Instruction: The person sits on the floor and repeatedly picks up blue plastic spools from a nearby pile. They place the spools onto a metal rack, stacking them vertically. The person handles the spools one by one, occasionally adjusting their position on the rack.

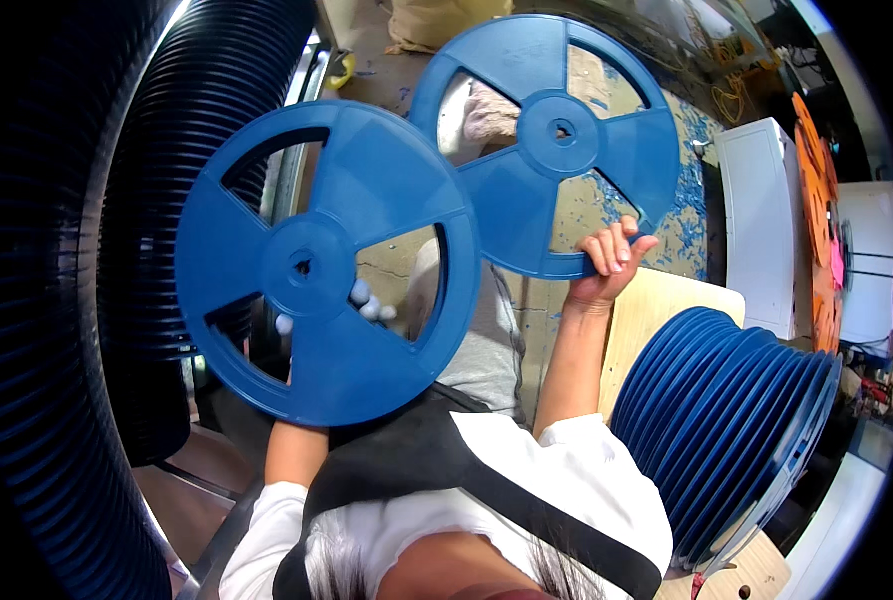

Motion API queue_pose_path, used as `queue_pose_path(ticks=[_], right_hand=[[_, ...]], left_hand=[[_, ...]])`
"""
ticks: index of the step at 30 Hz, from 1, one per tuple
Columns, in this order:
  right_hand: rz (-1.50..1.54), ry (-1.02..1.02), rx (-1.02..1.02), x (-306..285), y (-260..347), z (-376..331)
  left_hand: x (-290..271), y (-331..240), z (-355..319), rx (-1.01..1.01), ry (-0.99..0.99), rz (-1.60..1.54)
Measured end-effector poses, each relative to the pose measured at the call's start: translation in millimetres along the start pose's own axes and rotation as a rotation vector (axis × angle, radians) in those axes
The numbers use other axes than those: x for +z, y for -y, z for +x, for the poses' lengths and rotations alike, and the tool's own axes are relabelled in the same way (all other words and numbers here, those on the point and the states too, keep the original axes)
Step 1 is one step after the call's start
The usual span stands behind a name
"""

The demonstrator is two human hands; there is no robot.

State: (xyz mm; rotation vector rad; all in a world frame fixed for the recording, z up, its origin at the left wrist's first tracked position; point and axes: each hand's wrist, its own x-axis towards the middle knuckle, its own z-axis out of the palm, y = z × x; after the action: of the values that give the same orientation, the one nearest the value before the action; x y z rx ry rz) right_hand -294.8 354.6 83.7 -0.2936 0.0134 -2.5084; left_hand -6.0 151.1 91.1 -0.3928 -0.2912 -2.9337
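Two round blue plastic reel flanges, each with cut-out windows and a central hub, are held up before me. My right hand (610, 265) grips the near rim of the farther blue reel flange (527, 205), its fingers curled over the edge beside a window. The nearer blue reel flange (357, 370) overlaps it at the left. Beneath this nearer one is my left hand (370, 303), mostly hidden, supporting it. Only pale, seemingly covered fingertips show through its windows, on both sides of one solid section.
On my right, a row of several blue flanges (717, 430) stands on a wooden board (667, 300). Stacked black discs (207, 130) fill the left side. A white box (762, 220) and orange reels (817, 230) stand at the right. Blue scraps (694, 220) litter the floor.
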Motion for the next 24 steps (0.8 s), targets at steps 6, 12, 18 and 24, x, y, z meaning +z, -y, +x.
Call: queue_pose_path(ticks=[6,12,18,24], right_hand=[[0.036,0.106,0.042,-3,-1,-6],[0.001,0.109,0.097,-2,-10,-6],[-0.133,0.063,0.106,8,-7,-7],[-0.343,0.016,0.094,30,-13,-10]], left_hand=[[-17,-6,-8,-0.019,0.245,0.091],[-9,-5,-25,0.079,0.121,0.128],[13,1,-34,0.220,-0.241,0.324],[30,5,-22,0.249,-0.493,0.398]])
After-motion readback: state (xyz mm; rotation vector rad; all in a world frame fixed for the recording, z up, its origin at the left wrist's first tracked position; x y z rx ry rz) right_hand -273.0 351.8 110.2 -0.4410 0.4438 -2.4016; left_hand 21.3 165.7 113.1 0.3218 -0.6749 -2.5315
